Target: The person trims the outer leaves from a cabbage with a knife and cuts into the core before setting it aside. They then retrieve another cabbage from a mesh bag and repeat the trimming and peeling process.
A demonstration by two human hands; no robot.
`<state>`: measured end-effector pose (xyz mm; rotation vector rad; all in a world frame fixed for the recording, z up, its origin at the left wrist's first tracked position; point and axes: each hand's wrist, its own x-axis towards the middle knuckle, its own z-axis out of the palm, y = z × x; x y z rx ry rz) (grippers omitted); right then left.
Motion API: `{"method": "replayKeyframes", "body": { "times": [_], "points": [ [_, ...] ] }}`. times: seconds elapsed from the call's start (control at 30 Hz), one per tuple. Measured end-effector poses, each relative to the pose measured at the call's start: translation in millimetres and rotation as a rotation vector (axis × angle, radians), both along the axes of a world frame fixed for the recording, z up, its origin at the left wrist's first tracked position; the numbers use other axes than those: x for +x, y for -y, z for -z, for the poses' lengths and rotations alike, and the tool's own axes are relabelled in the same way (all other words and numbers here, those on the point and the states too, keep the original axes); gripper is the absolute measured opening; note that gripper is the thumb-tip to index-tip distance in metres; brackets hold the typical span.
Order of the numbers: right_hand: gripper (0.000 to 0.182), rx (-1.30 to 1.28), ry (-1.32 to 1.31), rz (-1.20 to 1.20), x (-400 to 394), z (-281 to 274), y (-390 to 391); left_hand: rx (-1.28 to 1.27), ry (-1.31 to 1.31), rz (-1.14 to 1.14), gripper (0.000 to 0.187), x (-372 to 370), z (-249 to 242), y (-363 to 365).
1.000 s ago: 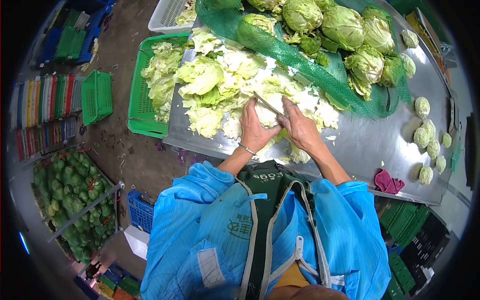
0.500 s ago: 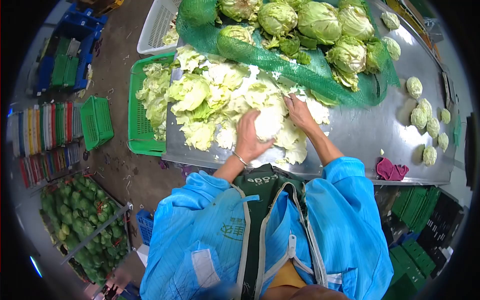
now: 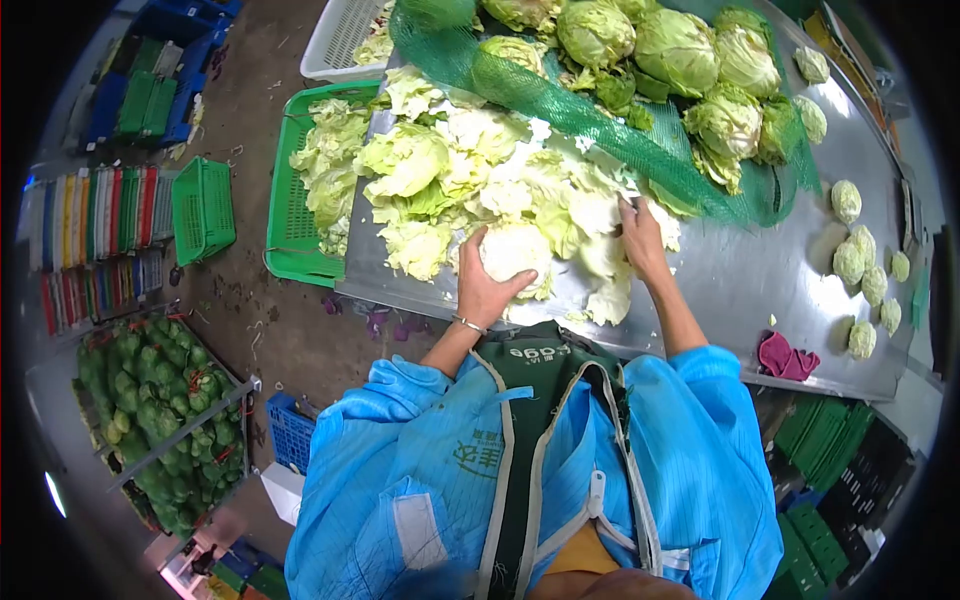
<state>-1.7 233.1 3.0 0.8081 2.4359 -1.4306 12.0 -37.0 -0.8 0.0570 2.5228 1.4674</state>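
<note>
My left hand (image 3: 484,284) curls round a pale, peeled lettuce head (image 3: 518,254) low over the steel table (image 3: 745,265), near its front edge. To the right, my right hand (image 3: 643,238) is beside loose lettuce leaves (image 3: 560,225), its fingers drawn together. What they grip, if anything, is hidden. A pile of pale green leaves (image 3: 405,160) spreads beyond and left of my hands. Whole lettuce heads (image 3: 677,50) lie behind in a green mesh net (image 3: 600,140).
Left of the table stands a green crate (image 3: 290,190) with leaves, and a white crate (image 3: 345,45) behind it. Several small trimmed heads (image 3: 849,262) sit at right, near a purple cloth (image 3: 787,357). A bin of green vegetables (image 3: 165,420) is at lower left.
My hands have moved apart: the left has shifted left with the lettuce head, and the right slightly right, away from it. The camera view has turned a little.
</note>
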Motion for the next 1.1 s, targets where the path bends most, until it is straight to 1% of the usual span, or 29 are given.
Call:
{"method": "replayKeyframes", "body": {
  "times": [0.03, 0.07, 0.13, 0.17, 0.2, 0.27, 0.3, 0.37, 0.47, 0.5, 0.6, 0.63, 0.67, 0.7, 0.73, 0.77, 0.83, 0.87, 0.93, 1.0, 1.03, 1.07, 1.1],
  "points": [
    [0.056, 0.123, -0.007, -0.036, -1, -8, -2, -0.027, -0.037, 0.02, 0.101, 0, 2, 1],
    [0.06, 0.167, -0.103, -0.095, 5, -14, 2, -0.028, -0.047, 0.016, 0.103, 4, 4, 1],
    [0.071, 0.255, -0.294, -0.2, 12, -53, 35, -0.029, -0.065, 0.022, 0.108, 4, -5, -4],
    [0.075, 0.208, -0.309, -0.264, 12, -62, 51, -0.06, -0.06, 0.055, 0.113, 3, -10, -7],
    [0.08, 0.163, -0.323, -0.328, 11, -66, 64, -0.07, -0.082, 0.098, 0.114, 3, -13, -9],
    [0.075, 0.36, -0.407, -0.451, -2, -37, 77, -0.09, -0.125, 0.178, 0.117, 5, -16, -12],
    [0.07, 0.293, -0.34, -0.48, -7, -26, 78, -0.098, -0.147, 0.197, 0.12, 7, -13, -12],
    [0.062, 0.154, -0.205, -0.541, -15, -11, 80, -0.082, -0.165, 0.187, 0.121, 6, -8, -10],
    [0.054, 0.172, -0.157, -0.549, -25, -9, 77, -0.072, -0.15, 0.209, 0.119, 9, -8, -4],
    [0.053, 0.14, -0.164, -0.487, -26, 8, 73, -0.068, -0.144, 0.229, 0.119, 9, -9, -2],
    [0.051, 0.139, 0.001, -0.466, -31, 19, 63, -0.028, -0.148, 0.272, 0.115, 10, -8, 15],
    [0.051, 0.135, 0.036, -0.47, -32, 20, 63, -0.097, -0.171, 0.287, 0.114, 11, -9, 19],
    [0.051, 0.094, 0.0, -0.441, -30, 22, 65, -0.166, -0.191, 0.305, 0.112, 12, -12, 23],
    [0.052, 0.053, -0.036, -0.408, -28, 21, 68, -0.234, -0.211, 0.325, 0.111, 11, -18, 24],
    [0.052, 0.011, -0.068, -0.373, -23, 20, 71, -0.241, -0.216, 0.334, 0.109, 10, -23, 22],
    [0.052, 0.008, -0.073, -0.397, -19, 18, 72, -0.246, -0.217, 0.343, 0.107, 9, -30, 18],
    [0.052, 0.002, -0.081, -0.444, -18, -16, 85, -0.251, -0.17, 0.318, 0.104, 14, -31, 17],
    [0.052, 0.068, -0.07, -0.512, -16, -25, 91, -0.25, -0.129, 0.284, 0.103, 15, -26, 17],
    [0.055, 0.034, -0.11, -0.457, -15, -4, 88, -0.216, -0.071, 0.25, 0.101, 10, -25, 17],
    [0.055, 0.157, 0.075, -0.436, -24, 23, 65, -0.153, -0.015, 0.231, 0.1, 10, -28, 23],
    [0.059, 0.144, 0.079, -0.356, -28, 19, 57, -0.132, -0.028, 0.211, 0.099, 7, -26, 27],
    [0.066, 0.125, 0.063, -0.319, -25, 13, 49, -0.111, -0.037, 0.187, 0.098, 8, -20, 31],
    [0.07, 0.159, -0.005, -0.332, -23, 3, 45, -0.089, -0.038, 0.166, 0.098, 11, -15, 34]
  ]
}}
